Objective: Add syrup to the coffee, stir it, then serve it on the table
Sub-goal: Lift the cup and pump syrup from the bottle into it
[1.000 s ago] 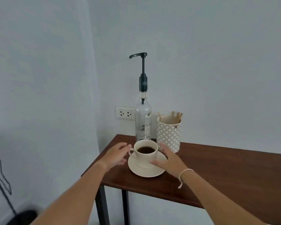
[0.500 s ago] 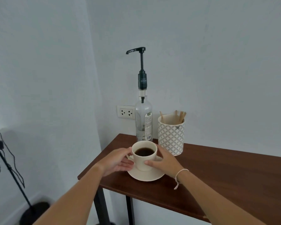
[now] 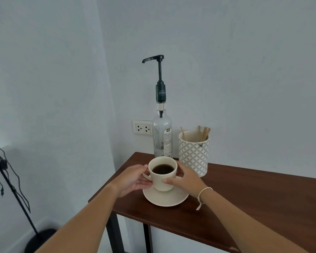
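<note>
The task looked like it was only just starting. Both hands were on the cup [image 3: 162,173], which was full of dark coffee [image 3: 160,169]. The left hand [image 3: 133,179] was curled around the side with the handle, and the right hand [image 3: 185,179] was wrapped around the other side, thumb pressed on the front. So both hands were holding the cup.

The cup sat over the saucer [image 3: 165,198] near the front corner of the brown table [image 3: 254,194]. I could not tell if the cup was lifted a tiny bit or if it touched the saucer.

The syrup bottle [image 3: 162,136] stood right behind the cup, by the wall. Its pump [image 3: 154,59] was all the way up, with the spout sticking out to the left, high above the cup. No hand was on it. The patterned pot [image 3: 193,154] stood just beside the bottle, with wooden stir sticks [image 3: 203,133] poking out (nobody was holding one).

My guess was that no syrup had gone in, since the coffee looked flat and dark and there was no stick in it. Left to do: get the cup under the spout, push the pump down, take a stick and stir, then set the cup down to serve it
</note>
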Demonstrator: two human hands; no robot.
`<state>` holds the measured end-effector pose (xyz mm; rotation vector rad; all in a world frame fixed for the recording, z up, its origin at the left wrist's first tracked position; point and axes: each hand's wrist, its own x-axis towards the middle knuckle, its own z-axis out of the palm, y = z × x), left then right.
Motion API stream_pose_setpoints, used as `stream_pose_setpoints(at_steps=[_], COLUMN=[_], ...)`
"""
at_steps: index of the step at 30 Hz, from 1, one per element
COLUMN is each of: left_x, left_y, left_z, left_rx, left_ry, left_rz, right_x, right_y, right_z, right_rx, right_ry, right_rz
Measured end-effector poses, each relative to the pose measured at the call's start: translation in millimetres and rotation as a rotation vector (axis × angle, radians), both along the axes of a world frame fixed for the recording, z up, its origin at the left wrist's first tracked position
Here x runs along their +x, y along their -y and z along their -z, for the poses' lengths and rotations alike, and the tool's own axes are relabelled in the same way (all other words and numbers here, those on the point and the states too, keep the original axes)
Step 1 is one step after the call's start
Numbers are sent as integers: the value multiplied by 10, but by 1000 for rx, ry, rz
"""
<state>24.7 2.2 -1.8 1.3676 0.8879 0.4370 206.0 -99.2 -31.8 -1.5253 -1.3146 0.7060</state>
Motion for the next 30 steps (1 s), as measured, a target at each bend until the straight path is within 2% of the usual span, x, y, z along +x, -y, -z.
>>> stream_pose_setpoints(at_steps=[13, 21, 30], left_x=[-184, -297, -295], left_y=[-241, -438, -612], left_z=[-834, -1418, -1829], left_rx=[143, 222, 273], left_ry=[26, 50, 108], left_rz=[12, 16, 26], right_x=[-106, -178, -213], right_y=[-386, -633, -758], right_z=[-739, -1284, -1788], right_rx=[157, 221, 222], right_ry=[1, 93, 111], right_rz=[-10, 6, -23])
